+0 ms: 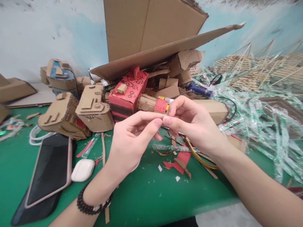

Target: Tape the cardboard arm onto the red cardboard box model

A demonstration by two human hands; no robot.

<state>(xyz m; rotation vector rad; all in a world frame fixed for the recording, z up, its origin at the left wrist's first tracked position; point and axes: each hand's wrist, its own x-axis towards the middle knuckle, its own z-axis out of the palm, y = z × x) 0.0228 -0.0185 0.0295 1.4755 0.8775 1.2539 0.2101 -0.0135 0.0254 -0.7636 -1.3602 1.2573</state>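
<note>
My left hand (pixel 132 138), with a dark beaded bracelet (pixel 91 201) at its wrist, is pinched at the middle of the view. Its thumb and forefinger meet the fingertips of my right hand (pixel 191 121), which is pinched too. Whatever lies between the fingertips is hidden or too small to name. Just behind the hands stands a red cardboard box (pixel 127 91) with black drawings and a small brown piece on top. A red-banded cardboard piece (pixel 161 104) extends from it toward my right hand. Below the hands, red paper scraps (pixel 176 165) and cardboard strips lie on the green table (pixel 151 201).
Cardboard models (pixel 94 107) stand at the left, near a phone (pixel 50 167) and a white case (pixel 82 170). Large cardboard sheets (pixel 151 28) lean at the back. Plastic wrappers (pixel 262 132) and stick structures (pixel 251 69) crowd the right. Scissors or similar yellow-rimmed handles (pixel 199 156) lie beneath my right hand.
</note>
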